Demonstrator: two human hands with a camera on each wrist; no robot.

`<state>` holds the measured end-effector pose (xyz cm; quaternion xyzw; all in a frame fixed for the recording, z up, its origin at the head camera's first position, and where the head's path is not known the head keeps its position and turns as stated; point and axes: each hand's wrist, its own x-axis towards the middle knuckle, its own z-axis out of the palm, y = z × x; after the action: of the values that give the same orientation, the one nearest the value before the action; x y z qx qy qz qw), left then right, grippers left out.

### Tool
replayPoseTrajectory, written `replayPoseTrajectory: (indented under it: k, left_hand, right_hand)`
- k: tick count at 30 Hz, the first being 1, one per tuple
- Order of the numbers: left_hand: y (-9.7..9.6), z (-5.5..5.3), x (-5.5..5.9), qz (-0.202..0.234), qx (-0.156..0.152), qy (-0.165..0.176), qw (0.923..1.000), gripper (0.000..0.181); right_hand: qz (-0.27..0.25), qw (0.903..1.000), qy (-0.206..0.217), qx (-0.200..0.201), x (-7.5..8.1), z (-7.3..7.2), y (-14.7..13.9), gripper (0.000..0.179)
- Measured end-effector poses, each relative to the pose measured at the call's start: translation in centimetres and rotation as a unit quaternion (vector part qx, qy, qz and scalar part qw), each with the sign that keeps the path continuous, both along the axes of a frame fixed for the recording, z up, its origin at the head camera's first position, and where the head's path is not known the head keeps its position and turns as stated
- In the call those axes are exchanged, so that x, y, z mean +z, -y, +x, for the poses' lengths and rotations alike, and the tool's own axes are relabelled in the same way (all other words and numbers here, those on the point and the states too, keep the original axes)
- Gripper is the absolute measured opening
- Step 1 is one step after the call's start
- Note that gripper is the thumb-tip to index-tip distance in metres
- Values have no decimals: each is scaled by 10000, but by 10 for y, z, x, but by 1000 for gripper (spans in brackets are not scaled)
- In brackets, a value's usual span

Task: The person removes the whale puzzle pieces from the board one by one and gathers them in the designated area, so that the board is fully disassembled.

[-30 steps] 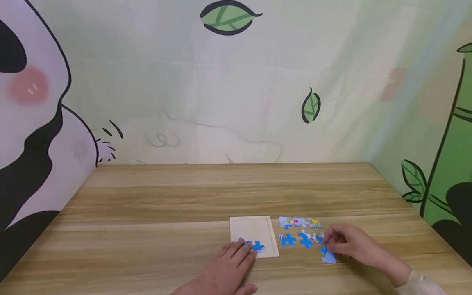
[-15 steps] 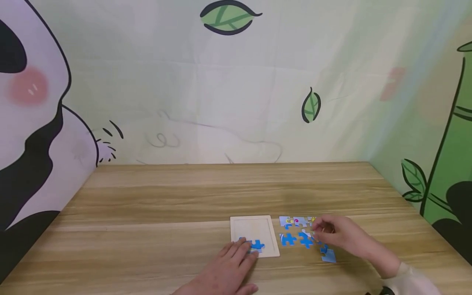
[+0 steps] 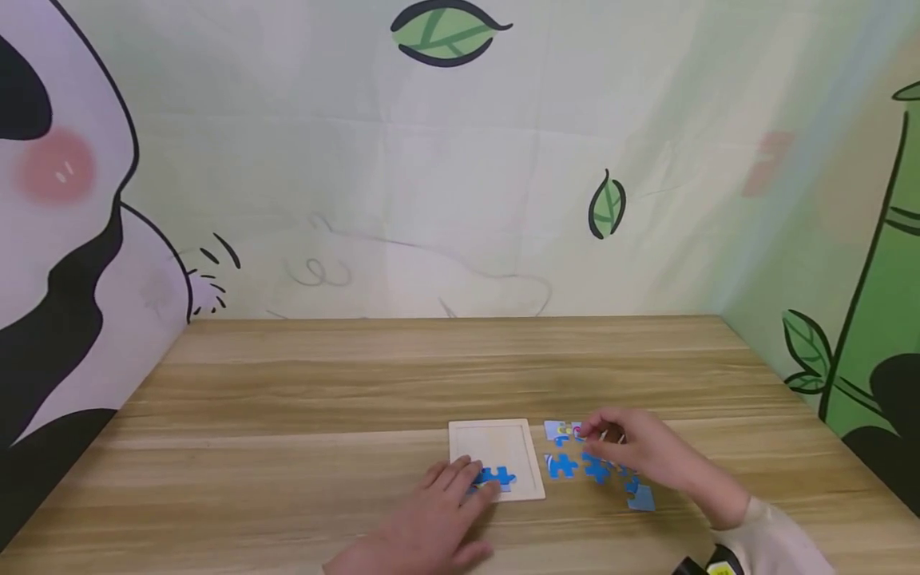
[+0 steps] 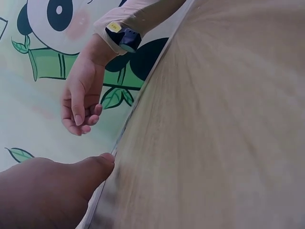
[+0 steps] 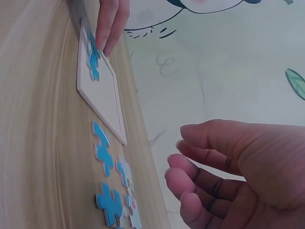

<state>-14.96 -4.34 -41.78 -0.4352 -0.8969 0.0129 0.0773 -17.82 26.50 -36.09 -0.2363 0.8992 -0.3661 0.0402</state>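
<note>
My left hand [image 3: 424, 515] rests with extended fingers on the lower left of a light wooden puzzle tray [image 3: 489, 443]. Blue jigsaw pieces [image 3: 499, 477] lie along the tray's near side, partly covered by those fingers. My right hand [image 3: 640, 447] hangs above the loose pieces to the right of the tray, its fingers loosely bent. In the right wrist view, nothing shows between the thumb and fingers of this right hand [image 5: 233, 167]. Below it lie a blue piece [image 3: 561, 465] and another blue piece [image 3: 596, 469]; the hand hides others behind them.
A pale blue corner piece [image 3: 641, 498] lies nearest the right forearm, and a piece with yellow [image 3: 555, 431] lies at the back left of the loose group. The wood-grain table [image 3: 287, 399] ends at a backdrop [image 3: 460, 192] painted with leaves and a panda.
My right hand has moved left and slightly away from me across the loose pieces, uncovering those on the right. The left hand has shifted only slightly on the tray.
</note>
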Motion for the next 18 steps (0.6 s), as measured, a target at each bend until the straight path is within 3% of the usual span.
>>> replayPoseTrajectory:
  k: [10, 18]
  left_hand:
    - [9, -7, 6, -178, -12, 247, 9995, 60]
    - [9, -9, 7, -239, 22, 394, 9989, 59]
  right_hand:
    - [-31, 9999, 21, 148, -4, -5, 25, 19]
    - [94, 9993, -218, 276, -6, -6, 44, 20]
